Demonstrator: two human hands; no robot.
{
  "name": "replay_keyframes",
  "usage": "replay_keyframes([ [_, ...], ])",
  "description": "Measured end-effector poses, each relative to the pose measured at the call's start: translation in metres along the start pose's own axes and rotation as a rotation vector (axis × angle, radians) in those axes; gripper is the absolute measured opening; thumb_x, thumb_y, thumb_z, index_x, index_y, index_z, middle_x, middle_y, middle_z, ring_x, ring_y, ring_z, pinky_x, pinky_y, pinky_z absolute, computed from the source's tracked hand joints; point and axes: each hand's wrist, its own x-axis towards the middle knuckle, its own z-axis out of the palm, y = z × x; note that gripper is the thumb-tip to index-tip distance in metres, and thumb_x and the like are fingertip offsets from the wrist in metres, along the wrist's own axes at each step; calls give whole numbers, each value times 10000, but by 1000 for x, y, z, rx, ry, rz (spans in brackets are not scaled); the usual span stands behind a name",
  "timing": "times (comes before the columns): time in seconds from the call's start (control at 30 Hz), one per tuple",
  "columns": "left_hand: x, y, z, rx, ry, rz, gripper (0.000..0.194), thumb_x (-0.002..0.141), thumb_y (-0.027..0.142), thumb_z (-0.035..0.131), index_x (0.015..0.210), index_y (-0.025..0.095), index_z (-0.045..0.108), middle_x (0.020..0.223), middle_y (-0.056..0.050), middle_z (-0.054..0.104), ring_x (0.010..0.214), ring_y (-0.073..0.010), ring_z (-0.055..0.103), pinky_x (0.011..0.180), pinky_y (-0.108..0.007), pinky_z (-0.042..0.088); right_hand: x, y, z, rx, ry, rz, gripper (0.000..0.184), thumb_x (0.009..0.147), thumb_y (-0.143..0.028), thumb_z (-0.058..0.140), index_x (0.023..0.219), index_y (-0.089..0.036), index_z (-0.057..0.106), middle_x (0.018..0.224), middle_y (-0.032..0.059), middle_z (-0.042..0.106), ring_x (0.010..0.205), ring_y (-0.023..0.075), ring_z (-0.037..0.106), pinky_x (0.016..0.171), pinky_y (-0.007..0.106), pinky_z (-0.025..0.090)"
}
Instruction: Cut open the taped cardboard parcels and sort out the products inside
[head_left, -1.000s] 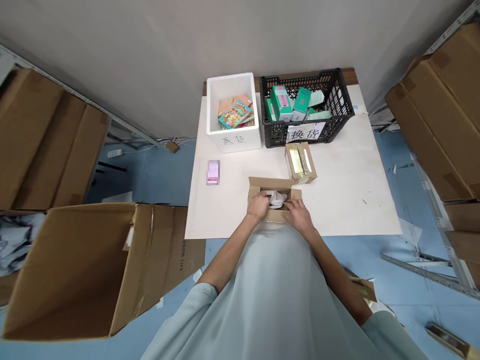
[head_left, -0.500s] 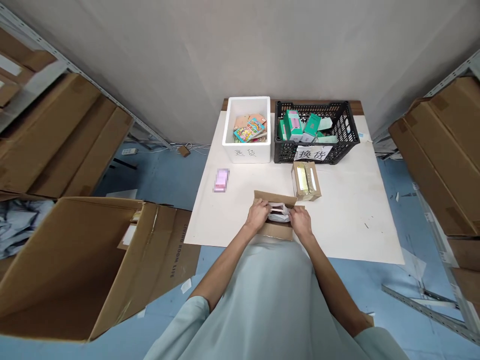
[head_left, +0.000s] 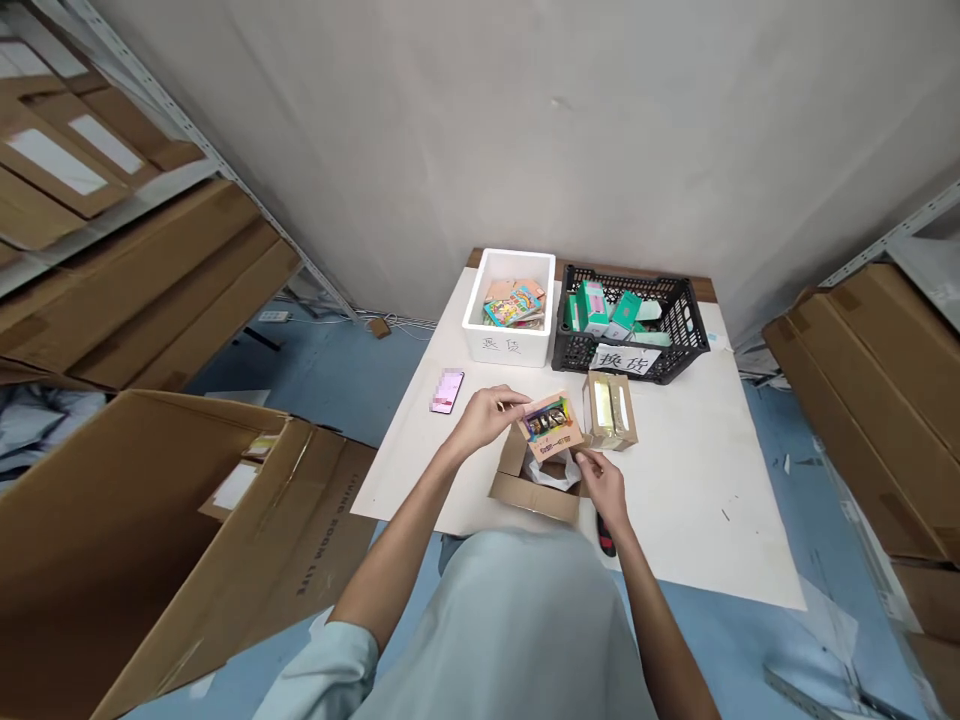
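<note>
My left hand (head_left: 491, 415) pinches the upper left corner of a thin salmon-coloured booklet (head_left: 553, 428) with a colourful printed picture. The booklet is tilted above a small open cardboard box (head_left: 534, 495) at the table's front edge. Inside the box's mouth lies a crumpled white plastic bag (head_left: 553, 475). My right hand (head_left: 604, 485) is at the box's right side, its fingers closed on the bag's edge, close to the booklet's lower right corner. A taped cardboard box (head_left: 611, 410) stands just behind.
A white foam box (head_left: 510, 348) of booklets and a black crate (head_left: 634, 345) of green boxes stand at the back. A phone (head_left: 448, 390) lies at left. A black-and-red object (head_left: 605, 535) lies by my right forearm. A big open carton (head_left: 187, 520) stands left of the table.
The booklet has come out of the bag in my left hand, which has moved up. My right hand stays by the box. The view has shifted, and the black-and-red object now shows.
</note>
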Motion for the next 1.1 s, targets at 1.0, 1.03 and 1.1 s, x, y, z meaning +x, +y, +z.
replay_keyframes([
  [1.0,9,54,-11,-433,224,-60,745,749,789,901,1157,166,874,1084,-125,842,882,-229,716,854,-377,599,-22,-136,-8,219,271,-538,300,1015,-497,806,1013,-209,888,795,72,838,557,191,713,572,337,614],
  [1.03,9,57,-10,-473,212,-53,773,777,824,865,1188,169,865,1163,-139,840,966,-253,738,924,-399,604,-23,-136,-6,133,284,-668,227,1045,-425,781,1044,-228,894,802,65,839,581,186,720,588,326,610],
  [1.1,9,63,-4,-603,152,-42,817,847,881,770,1267,184,841,1319,-162,813,1159,-303,744,1061,-440,579,-24,-134,-3,-31,297,-891,172,1080,-309,743,1141,-250,892,817,56,844,616,174,730,600,301,588],
])
